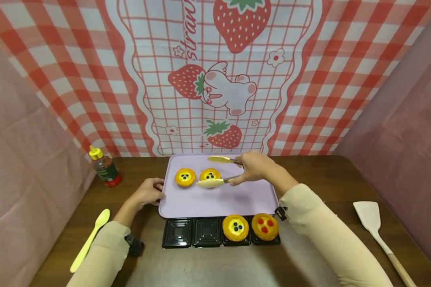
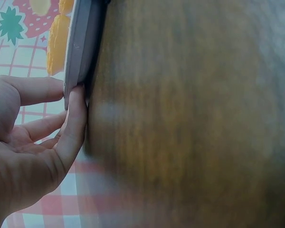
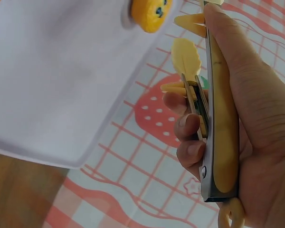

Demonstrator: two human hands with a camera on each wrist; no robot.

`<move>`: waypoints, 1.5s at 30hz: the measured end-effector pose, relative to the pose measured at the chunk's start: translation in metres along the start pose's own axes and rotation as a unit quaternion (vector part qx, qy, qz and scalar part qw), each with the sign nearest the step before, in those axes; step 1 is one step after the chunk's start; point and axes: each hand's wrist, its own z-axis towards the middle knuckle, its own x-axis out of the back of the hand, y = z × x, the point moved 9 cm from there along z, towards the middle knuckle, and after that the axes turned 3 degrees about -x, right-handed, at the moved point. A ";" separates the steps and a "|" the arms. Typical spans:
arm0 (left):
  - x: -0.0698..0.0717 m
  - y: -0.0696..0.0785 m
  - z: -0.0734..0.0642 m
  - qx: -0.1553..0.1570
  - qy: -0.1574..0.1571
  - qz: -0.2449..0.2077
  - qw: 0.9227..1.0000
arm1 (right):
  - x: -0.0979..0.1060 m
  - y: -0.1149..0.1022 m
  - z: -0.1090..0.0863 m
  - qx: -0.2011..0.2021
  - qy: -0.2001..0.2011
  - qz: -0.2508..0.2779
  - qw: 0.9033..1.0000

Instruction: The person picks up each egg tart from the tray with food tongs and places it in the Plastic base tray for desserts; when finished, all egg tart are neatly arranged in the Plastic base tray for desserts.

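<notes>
1. Reaching forward with the left arm, in a cream sleeve [image 1: 109, 243], and pinching the left rim of the lilac tray [image 1: 215, 205] with the left hand [image 1: 149, 192], digits above and below the edge.
2. Gripping the yellow-tipped tongs [image 1: 215, 183] in the right hand [image 1: 253, 167], fingers and thumb curled round the handles, wrist angled in from the right above the tray.
3. Holding the tongs spread about the middle tart [image 1: 210, 173], which sits on the tray beside the left tart [image 1: 185, 177]; cannot tell whether touching it.
4. Across the brown wood-grained table [image 1: 317, 175], paling to a grey sheen in front, past black dishes [image 1: 177, 233] holding a blue-dotted tart [image 1: 235, 228] and a red-dotted tart [image 1: 265, 227].
5. Beyond, to a strawberry-print gingham cloth [image 1: 125, 99].
6. Leftward, to a red sauce bottle [image 1: 106, 171] and yellow spoon [image 1: 89, 241]; rightward, to a pale spatula [image 1: 369, 217] and pinkish drape [image 1: 398, 111].
</notes>
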 end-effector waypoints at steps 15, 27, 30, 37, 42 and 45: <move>0.000 0.001 -0.001 -0.014 -0.003 -0.017 1.000 | -0.025 0.009 0.011 -0.020 -0.033 -0.020 0.999; 0.000 -0.001 0.001 -0.014 -0.003 -0.021 1.000 | -0.026 0.015 0.011 -0.015 -0.024 0.006 1.000; 0.001 -0.001 0.001 -0.012 -0.002 -0.019 1.000 | -0.024 0.017 0.010 -0.014 -0.022 0.006 1.000; -0.001 0.000 0.001 -0.012 0.000 -0.010 1.000 | -0.014 0.022 0.004 -0.018 -0.013 0.018 1.000; -0.001 -0.001 0.001 -0.013 0.001 -0.014 1.000 | -0.004 0.018 -0.003 -0.012 -0.002 0.011 1.000; 0.000 0.000 0.002 -0.016 0.001 -0.015 1.000 | 0.003 0.014 -0.008 -0.008 0.006 0.004 1.000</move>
